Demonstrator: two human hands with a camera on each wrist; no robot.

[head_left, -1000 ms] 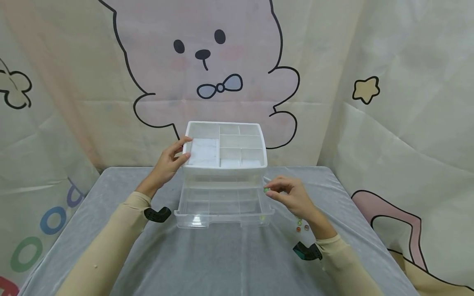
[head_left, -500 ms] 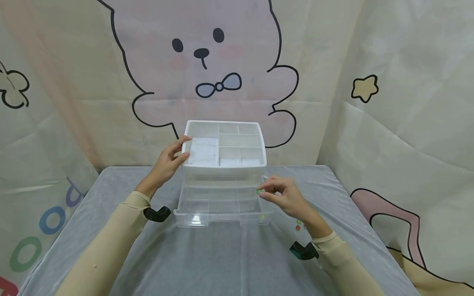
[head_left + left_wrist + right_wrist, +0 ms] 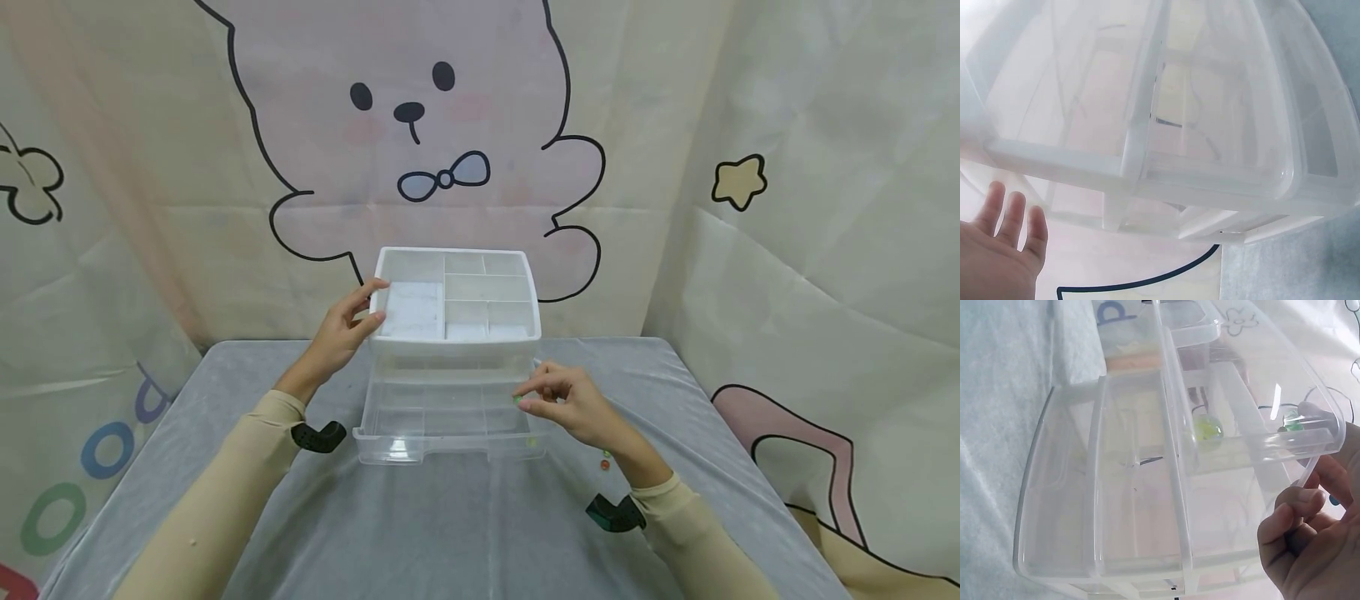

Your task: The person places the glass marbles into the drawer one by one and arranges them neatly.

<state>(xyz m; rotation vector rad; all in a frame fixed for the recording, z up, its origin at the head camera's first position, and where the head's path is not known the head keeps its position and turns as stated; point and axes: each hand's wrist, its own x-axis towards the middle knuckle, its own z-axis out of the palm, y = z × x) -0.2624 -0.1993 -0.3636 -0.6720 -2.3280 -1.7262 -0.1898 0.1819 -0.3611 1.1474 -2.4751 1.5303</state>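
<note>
A plastic drawer box with a divided white top tray [image 3: 491, 287] stands mid-table, its clear drawer [image 3: 453, 446] pulled out toward me. My left hand [image 3: 341, 329] grips the tray's left rim, thumb and index finger over the edge; its other fingers [image 3: 1015, 206] show beside the box in the left wrist view. With thumb and index finger, my right hand [image 3: 577, 406] pinches a green marble [image 3: 517, 400] over the drawer's right compartment. The right wrist view shows that marble [image 3: 1293, 422] through the clear plastic. A yellow-green marble [image 3: 1209, 429] lies inside the drawer.
On the grey tablecloth [image 3: 450, 533], an orange-red marble [image 3: 605, 465] and a green one [image 3: 607, 454] lie near the right wrist, which partly covers that spot. Printed fabric [image 3: 637, 67] hangs behind the table and along both sides.
My right hand has moved left and slightly down with the green marble, from the drawer's right edge to over its right compartment. The left hand stays on the tray rim.
</note>
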